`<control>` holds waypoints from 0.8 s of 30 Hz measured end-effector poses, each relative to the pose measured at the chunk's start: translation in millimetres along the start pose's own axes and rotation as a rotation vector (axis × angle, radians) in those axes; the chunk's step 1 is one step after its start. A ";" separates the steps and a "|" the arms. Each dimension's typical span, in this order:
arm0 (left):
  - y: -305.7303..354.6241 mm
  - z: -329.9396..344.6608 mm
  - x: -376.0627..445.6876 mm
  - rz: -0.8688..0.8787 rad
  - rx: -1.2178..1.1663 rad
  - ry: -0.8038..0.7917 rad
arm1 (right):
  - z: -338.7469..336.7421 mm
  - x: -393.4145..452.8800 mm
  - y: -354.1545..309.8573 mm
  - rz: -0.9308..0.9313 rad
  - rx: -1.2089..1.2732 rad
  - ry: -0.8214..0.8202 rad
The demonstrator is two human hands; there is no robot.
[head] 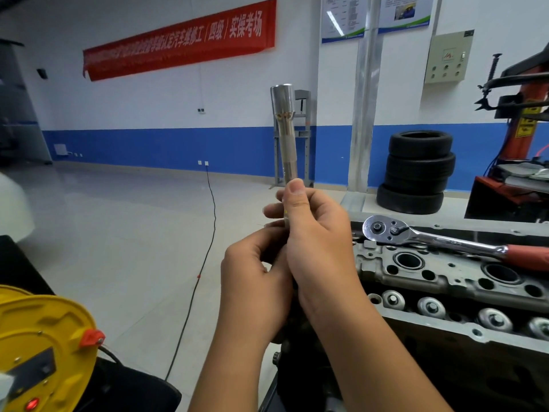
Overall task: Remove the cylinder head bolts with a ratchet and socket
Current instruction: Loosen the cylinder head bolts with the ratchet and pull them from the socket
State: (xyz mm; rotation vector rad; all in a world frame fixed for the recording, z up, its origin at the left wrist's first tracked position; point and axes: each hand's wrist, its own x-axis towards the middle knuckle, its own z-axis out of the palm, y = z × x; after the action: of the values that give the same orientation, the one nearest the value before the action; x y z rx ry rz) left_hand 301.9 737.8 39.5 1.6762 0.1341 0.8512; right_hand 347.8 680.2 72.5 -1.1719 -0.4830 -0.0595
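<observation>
Your right hand [315, 233] gripped the socket extension [286, 138] upright, socket end up, while your left hand [255, 281] pinched its lower end. The ratchet [439, 237] lay on the cylinder head [445, 281] to your right, its bores showing bolt heads [430, 306].

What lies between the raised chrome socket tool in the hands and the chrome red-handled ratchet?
Nothing bridges them in the head view: the socket tool is held by both hands apart from the ratchet lying on the cylinder head.
</observation>
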 end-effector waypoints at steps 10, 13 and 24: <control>-1.0 2.2 -0.1 -0.004 0.037 -0.017 | -1.0 -0.4 2.3 -0.052 -0.018 0.043; 0.3 2.3 0.0 0.011 0.052 0.013 | -1.6 0.0 2.5 -0.038 -0.009 0.016; -2.7 0.6 0.5 0.005 0.023 0.000 | -0.8 -0.2 1.2 -0.020 -0.004 -0.007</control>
State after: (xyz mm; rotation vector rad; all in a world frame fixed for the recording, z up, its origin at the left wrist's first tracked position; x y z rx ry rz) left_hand 303.5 738.4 37.3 1.6987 0.1402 0.8562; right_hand 348.2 680.0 71.2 -1.1711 -0.5016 -0.0736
